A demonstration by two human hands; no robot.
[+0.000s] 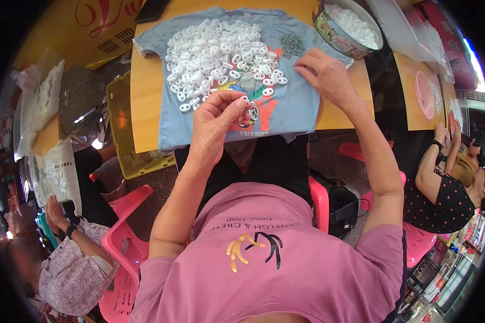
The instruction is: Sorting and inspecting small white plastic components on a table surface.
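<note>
A blue T-shirt [172, 126] is spread flat on the table, with a large heap of small white two-holed plastic pieces [213, 51] on it. My left hand [218, 121] is closed in a pinch just in front of the heap. A bit of white shows at its fingertips, seemingly one of these pieces. My right hand [326, 75] hovers over the shirt's right side, thumb and fingers pressed together; what they hold, if anything, is too small to make out. Just beyond its fingertips lies a little pile of grey screw-like pins [292, 46].
A round tin [334, 35] full of white pieces stands at the table's far right. The yellow wooden table [145, 116] shows around the shirt. Left of it is a yellow crate [121, 129]. Pink chairs [126, 215] and other people sit at both sides.
</note>
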